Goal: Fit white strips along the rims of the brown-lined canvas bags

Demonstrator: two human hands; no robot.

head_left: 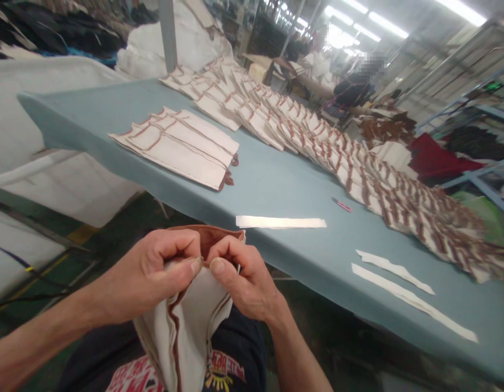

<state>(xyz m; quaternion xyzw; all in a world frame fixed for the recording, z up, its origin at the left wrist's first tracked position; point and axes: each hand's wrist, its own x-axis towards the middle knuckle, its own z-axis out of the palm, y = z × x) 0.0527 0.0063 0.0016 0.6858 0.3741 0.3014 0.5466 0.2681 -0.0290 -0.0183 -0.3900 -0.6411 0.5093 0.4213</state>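
Close to my body, a cream fabric piece with brown trim point(195, 316) hangs from both hands, its brown inner side showing at the top. My left hand point(166, 267) pinches its upper edge between thumb and fingers. Right beside it, my right hand point(239, 277) grips the same edge, the two thumbs almost touching. Whatever small detail lies between the fingertips is hidden. Just beyond my hands, a stack of white strips point(280, 222) lies at the near edge of the blue-green table point(284, 179).
Similar cream pieces point(178, 144) lie stacked on the table's left, and long overlapping rows of them point(301, 130) run along its far side. Pink-handled thread snips point(342, 204) and loose white strips point(415, 299) lie at right. White bins point(72, 185) stand left; people work behind.
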